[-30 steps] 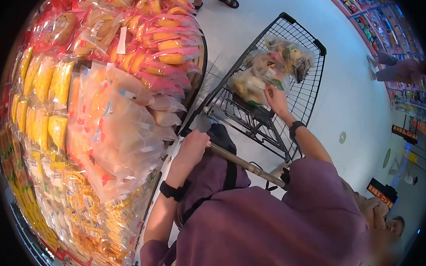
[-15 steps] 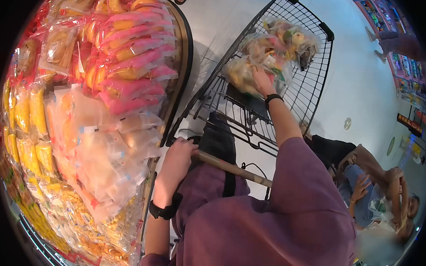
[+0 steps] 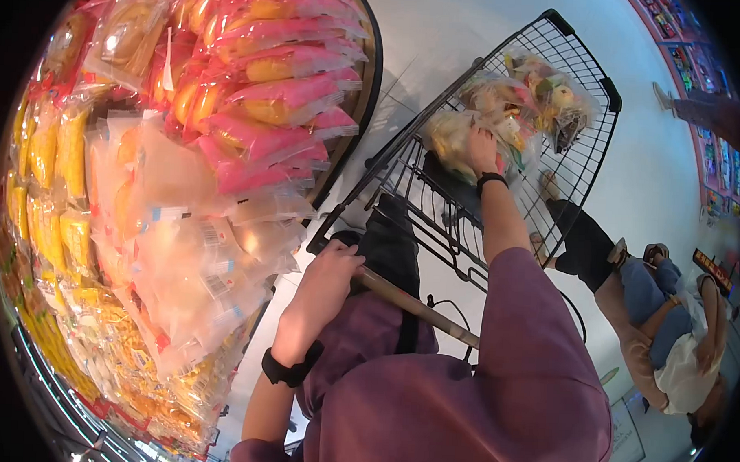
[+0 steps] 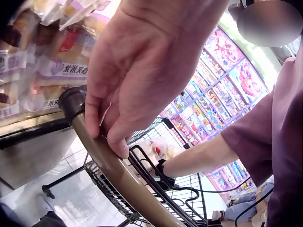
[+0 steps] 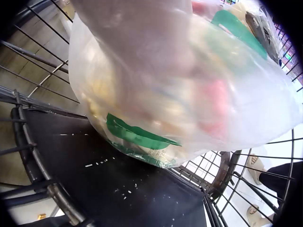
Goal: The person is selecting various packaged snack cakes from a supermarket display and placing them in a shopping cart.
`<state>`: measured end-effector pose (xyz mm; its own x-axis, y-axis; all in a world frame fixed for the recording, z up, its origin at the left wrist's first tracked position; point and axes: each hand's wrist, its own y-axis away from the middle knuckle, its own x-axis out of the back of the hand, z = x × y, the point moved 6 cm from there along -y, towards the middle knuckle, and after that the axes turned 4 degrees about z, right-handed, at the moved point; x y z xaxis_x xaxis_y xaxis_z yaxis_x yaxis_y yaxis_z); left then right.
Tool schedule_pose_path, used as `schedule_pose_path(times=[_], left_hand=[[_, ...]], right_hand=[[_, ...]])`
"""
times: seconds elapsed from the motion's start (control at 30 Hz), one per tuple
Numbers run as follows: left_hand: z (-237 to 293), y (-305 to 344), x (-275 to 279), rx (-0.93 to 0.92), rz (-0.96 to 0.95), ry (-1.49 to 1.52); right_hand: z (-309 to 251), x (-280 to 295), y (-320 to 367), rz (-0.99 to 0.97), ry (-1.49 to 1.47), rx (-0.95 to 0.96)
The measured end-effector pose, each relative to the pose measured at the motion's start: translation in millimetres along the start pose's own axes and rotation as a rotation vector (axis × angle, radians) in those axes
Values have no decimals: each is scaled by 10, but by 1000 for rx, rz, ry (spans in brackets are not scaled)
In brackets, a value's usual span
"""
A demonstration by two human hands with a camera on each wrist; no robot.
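Observation:
My left hand (image 3: 323, 282) is at the left end of the shopping cart's tan handle (image 3: 420, 310). Its fingers curl over the bar in the left wrist view, with the thumb (image 4: 118, 142) along the near side. Inside the cart (image 3: 613, 97), my right hand (image 3: 483, 149) reaches onto a translucent plastic bag (image 3: 448, 142) with pale yellow contents. In the right wrist view, the bag (image 5: 265, 104) shows green print, and its cloudy plastic hides my right fingertips; I cannot tell whether they grip.
More filled bags (image 3: 566, 103) lie farther forward in the cart. A black panel (image 5: 118, 184) lies beside the bag. To the left, a display is stacked with pink-wrapped breads (image 3: 285, 98) and clear packets (image 3: 190, 249). People (image 3: 660, 314) are close by on the right.
My right hand has moved from the bag's right side onto its top, and the arm has straightened. The left hand stays on the handle. People on the right have come further into view.

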<state>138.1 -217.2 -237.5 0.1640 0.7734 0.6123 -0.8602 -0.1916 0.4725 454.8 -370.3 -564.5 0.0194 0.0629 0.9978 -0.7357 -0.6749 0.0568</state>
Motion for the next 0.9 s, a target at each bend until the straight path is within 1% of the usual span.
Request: schedule_pose_path(times=[0.03,0.13,0.27,0.33,0.4,0.43,0.53,0.57,0.67,0.73,0.77,0.8,0.87,0.9], left_hand=[[-8,6,-13,-5,1,3],[-19,26,-13,-12,28,6],[-78,24,-74,-32,29,-9],[-97,31,-100,-27,4,-32],[-123,29,-167,-66,0,-54],[-121,31,-172,-89,0,-70],[78,137,-68,-163,121,-75],[157,159,-68,-150,11,-148],[643,437,401,-215,247,146],[806,662,726,-234,440,354],[847,801,915,-229,563,473],[841,929,1095,-150,608,574],[776,1214,1425,-143,845,814],[713,1312,1528,-160,888,863]], right_hand=[[44,-2,-17,-224,-84,-17],[81,348,37,-233,-355,-40],[204,730,135,-323,-335,-172],[278,852,163,-405,-282,-185],[354,1073,217,-474,-231,-185],[315,1426,240,-484,-215,-188],[175,2299,302,-377,-268,-145],[143,2546,314,-236,-332,-70],[-310,3609,331,-10,-590,188],[-750,4312,389,160,-649,401],[-993,4622,432,186,-682,479],[-1247,4888,461,203,-671,601],[-1807,5415,580,215,-713,798],[-2071,5627,662,266,-710,898]])
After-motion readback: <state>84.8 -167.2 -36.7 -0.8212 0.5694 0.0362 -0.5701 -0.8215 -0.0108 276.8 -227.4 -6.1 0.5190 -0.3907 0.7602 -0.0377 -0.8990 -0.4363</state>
